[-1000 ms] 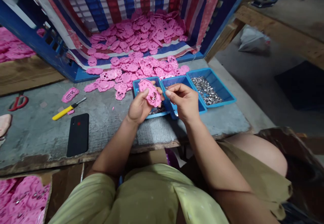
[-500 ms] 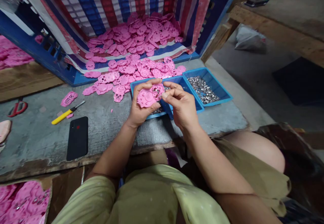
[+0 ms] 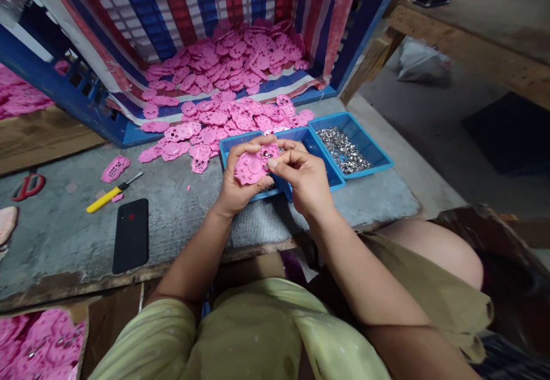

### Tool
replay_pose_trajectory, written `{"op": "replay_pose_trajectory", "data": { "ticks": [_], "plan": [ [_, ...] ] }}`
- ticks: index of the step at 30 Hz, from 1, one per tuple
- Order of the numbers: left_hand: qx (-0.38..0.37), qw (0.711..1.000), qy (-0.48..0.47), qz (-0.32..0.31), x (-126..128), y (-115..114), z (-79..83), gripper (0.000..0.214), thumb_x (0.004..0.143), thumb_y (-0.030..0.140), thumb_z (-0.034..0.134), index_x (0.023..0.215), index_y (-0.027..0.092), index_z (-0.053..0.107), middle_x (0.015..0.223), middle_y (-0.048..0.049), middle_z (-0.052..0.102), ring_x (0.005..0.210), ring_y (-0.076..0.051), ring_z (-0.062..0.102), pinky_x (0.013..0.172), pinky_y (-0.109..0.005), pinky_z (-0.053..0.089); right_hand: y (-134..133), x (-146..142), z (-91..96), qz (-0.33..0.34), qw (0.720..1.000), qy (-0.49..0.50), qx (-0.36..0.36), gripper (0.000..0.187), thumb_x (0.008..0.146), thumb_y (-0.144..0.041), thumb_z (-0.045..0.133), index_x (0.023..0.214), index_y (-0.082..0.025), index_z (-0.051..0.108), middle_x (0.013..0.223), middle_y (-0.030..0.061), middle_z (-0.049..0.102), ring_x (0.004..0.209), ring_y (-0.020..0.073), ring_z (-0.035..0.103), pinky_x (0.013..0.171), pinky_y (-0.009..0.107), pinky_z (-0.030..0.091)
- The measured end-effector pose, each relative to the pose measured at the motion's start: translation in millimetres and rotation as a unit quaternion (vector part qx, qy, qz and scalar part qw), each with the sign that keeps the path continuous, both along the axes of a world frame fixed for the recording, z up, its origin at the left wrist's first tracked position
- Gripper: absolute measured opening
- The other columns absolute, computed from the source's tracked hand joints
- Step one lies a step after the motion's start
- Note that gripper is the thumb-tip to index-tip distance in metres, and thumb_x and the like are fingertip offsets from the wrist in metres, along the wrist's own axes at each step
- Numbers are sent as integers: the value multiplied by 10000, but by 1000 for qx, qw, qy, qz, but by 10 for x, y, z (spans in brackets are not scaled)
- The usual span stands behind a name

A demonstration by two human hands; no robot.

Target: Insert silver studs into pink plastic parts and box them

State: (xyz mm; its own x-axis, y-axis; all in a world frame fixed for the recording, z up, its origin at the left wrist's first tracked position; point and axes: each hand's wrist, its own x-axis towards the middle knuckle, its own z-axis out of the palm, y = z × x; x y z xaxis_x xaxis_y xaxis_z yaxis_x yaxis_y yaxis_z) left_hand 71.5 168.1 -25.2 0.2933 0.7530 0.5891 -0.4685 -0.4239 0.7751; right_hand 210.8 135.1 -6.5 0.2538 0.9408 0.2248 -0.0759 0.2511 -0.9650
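Observation:
My left hand (image 3: 235, 184) is closed around a pink plastic part (image 3: 252, 166), held face up over the blue trays. My right hand (image 3: 299, 175) is pinched at the part's right edge, its fingertips pressed together on the plastic; whether a small metal piece sits between them is hidden. Below the hands stand three joined blue trays (image 3: 369, 152); the right one holds many small silver metal pieces (image 3: 342, 149). A heap of the same pink parts (image 3: 223, 117) lies just beyond the trays.
A blue crate (image 3: 69, 96) lined with striped sheet lies on its side behind, full of pink parts. On the grey bench lie a black phone (image 3: 130, 235), a yellow knife (image 3: 108, 192), red scissors (image 3: 26, 185) and a stray pink part (image 3: 114, 167). Bottom left, a box holds more pink parts (image 3: 38, 343).
The pink part has turned from tilted upright to lying flatter in my left hand. My right hand has moved in from beside it and now pinches its right edge.

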Motion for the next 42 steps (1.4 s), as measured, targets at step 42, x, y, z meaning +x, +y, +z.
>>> {"op": "replay_pose_trajectory", "data": {
  "ticks": [42],
  "plan": [
    [98,994,6,36,46,146,-193,535,838,318,849,1291,352,567,1399,-18,655,1372,-252,599,1199,-496,433,42,-104,-93,-37,997,59,21,123,696,-263,804,641,-240,695,1034,35,690,1066,230,639,1041,448,474]
  ]
}}
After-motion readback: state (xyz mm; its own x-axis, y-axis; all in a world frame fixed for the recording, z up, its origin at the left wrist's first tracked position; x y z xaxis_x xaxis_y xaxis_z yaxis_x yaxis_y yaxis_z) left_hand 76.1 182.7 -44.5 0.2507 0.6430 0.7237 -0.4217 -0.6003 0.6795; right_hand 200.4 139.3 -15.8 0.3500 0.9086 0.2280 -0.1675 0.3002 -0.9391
